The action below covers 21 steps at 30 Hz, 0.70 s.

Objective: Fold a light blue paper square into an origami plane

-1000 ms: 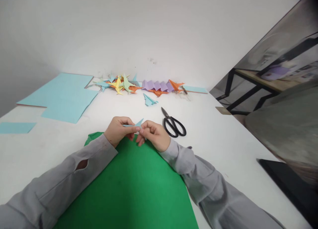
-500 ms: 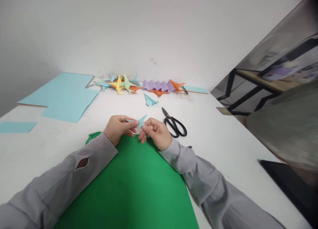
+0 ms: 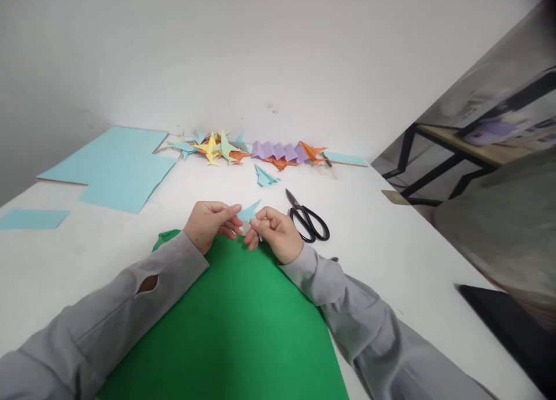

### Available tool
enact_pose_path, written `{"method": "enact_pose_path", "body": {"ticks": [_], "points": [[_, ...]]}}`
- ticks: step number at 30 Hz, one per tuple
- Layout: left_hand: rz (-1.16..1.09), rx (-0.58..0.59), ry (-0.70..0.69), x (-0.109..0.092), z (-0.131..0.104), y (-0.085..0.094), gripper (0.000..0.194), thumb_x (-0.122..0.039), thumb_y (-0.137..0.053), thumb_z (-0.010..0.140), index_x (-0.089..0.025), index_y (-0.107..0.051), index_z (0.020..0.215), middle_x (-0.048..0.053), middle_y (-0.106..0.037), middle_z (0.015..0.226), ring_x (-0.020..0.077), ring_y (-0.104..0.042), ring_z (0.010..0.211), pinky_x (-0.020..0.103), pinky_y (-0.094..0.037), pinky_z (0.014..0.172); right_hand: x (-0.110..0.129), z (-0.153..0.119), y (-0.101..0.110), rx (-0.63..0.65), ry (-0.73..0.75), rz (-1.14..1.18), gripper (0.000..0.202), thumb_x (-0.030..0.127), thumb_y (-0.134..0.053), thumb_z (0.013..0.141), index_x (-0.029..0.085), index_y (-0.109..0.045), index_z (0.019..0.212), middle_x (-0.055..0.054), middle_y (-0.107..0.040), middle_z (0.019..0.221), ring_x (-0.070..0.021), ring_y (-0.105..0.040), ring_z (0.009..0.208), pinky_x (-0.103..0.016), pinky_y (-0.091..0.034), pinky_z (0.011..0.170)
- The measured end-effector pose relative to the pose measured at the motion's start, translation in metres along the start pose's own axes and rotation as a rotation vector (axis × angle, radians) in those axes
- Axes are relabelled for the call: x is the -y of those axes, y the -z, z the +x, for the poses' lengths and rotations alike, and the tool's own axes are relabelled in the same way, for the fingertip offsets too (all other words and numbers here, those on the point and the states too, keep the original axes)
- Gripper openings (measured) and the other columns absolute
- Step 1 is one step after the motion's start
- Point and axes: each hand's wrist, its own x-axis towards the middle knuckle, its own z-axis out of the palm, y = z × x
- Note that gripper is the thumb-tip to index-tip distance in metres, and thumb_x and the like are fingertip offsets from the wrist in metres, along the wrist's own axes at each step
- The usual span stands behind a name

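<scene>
Between my two hands is a small light-blue folded paper piece, with a pointed tip sticking up to the right. My left hand pinches its left side between thumb and fingers. On the other side my right hand grips it, thumb over the fingers, which hide part of the fold. Both hands are just over the far edge of a green sheet. Black-handled scissors lie to the right of my right hand. Beyond the hands rests another blue folded paper.
Along the wall lies a pile of coloured folded papers, beside a purple pleated strip. Large blue sheets and a small blue rectangle are at left. A dark flat object lies at the table's right edge.
The view has shifted slightly, so everything sits a little further right. My left thumb and fingers have moved a little on the blue paper, which stays held between both hands.
</scene>
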Motion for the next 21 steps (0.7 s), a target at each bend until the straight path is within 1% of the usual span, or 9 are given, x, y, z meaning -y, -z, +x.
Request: {"method": "enact_pose_path", "body": {"ticks": [4,8,10,12,14,15,16,18,21], "points": [[-0.073,0.044,-0.003,0.0009,0.0000,-0.0001,0.037,-0.042,-0.063,0.068,-0.007,-0.061,0.056,0.007,-0.062,0.050,0.0136,-0.059,0.044,0.021,-0.047,0.038,0.0015,0.0004,-0.0005,-0.023,0.004,0.028,0.037,0.045,-0.066,0.065,0.019,-0.041,0.068,0.002,-0.064,0.048,-0.0127,-0.057,0.037,-0.023,-0.043,0.039],[-0.104,0.064,-0.013,0.0014,0.0011,-0.0003,0.040,-0.043,-0.061,0.069,-0.006,-0.059,0.055,0.009,-0.063,0.054,0.0145,-0.059,0.043,0.023,-0.048,0.037,0.0022,0.0001,-0.0004,-0.018,-0.027,0.046,0.037,0.045,-0.067,0.064,0.019,-0.042,0.069,0.002,-0.064,0.048,-0.0136,-0.058,0.037,-0.023,-0.043,0.039],[-0.103,0.055,-0.006,0.0014,0.0016,-0.0008,0.040,-0.045,-0.061,0.068,-0.006,-0.060,0.058,0.009,-0.063,0.054,0.0154,-0.059,0.044,0.025,-0.049,0.037,0.0021,0.0000,0.0001,-0.013,-0.045,0.056,0.037,0.044,-0.068,0.063,0.019,-0.042,0.069,0.002,-0.064,0.048,-0.0137,-0.058,0.037,-0.023,-0.043,0.039],[-0.086,0.053,0.006,0.0019,0.0016,-0.0016,0.038,-0.044,-0.065,0.065,-0.006,-0.061,0.067,0.008,-0.064,0.055,0.0163,-0.060,0.046,0.025,-0.049,0.038,0.0017,-0.0002,0.0006,-0.006,-0.053,0.058,0.037,0.044,-0.068,0.063,0.018,-0.043,0.069,0.001,-0.064,0.048,-0.0136,-0.058,0.037,-0.023,-0.044,0.038],[-0.036,0.053,0.000,0.0032,0.0010,-0.0024,0.035,-0.037,-0.072,0.057,-0.008,-0.062,0.074,0.005,-0.063,0.052,0.0160,-0.061,0.049,0.024,-0.050,0.040,0.0010,-0.0003,0.0011,0.008,-0.051,0.047,0.036,0.044,-0.068,0.064,0.018,-0.044,0.068,0.001,-0.064,0.048,-0.0139,-0.059,0.037,-0.023,-0.045,0.038],[0.002,0.053,-0.017,0.0039,0.0007,-0.0027,0.035,-0.032,-0.076,0.053,-0.008,-0.063,0.075,0.004,-0.063,0.050,0.0154,-0.060,0.049,0.024,-0.050,0.041,0.0006,-0.0004,0.0013,0.020,-0.050,0.037,0.035,0.044,-0.067,0.064,0.017,-0.045,0.068,0.001,-0.064,0.048,-0.0139,-0.059,0.037,-0.023,-0.045,0.038],[0.025,0.057,-0.042,0.0047,0.0003,-0.0027,0.034,-0.030,-0.077,0.050,-0.009,-0.063,0.073,0.003,-0.062,0.049,0.0147,-0.060,0.047,0.024,-0.050,0.041,0.0002,-0.0005,0.0016,0.032,-0.047,0.029,0.035,0.044,-0.067,0.065,0.017,-0.045,0.069,0.001,-0.064,0.048,-0.0137,-0.058,0.037,-0.023,-0.045,0.037],[0.057,0.079,-0.085,0.0056,-0.0002,-0.0025,0.028,-0.028,-0.077,0.050,-0.009,-0.063,0.067,0.001,-0.062,0.047,0.0131,-0.058,0.044,0.024,-0.050,0.042,-0.0003,-0.0009,0.0018,0.042,-0.032,0.021,0.034,0.044,-0.066,0.066,0.017,-0.046,0.069,0.001,-0.063,0.047,-0.0130,-0.057,0.035,-0.023,-0.044,0.036],[0.063,0.092,-0.086,0.0046,-0.0009,-0.0023,0.023,-0.029,-0.075,0.054,-0.010,-0.063,0.062,0.002,-0.062,0.047,0.0122,-0.058,0.042,0.024,-0.051,0.044,-0.0002,-0.0014,0.0016,0.001,0.024,0.016,0.032,0.041,-0.067,0.066,0.017,-0.046,0.075,0.002,-0.064,0.049,-0.0125,-0.058,0.038,-0.022,-0.045,0.040]]}}
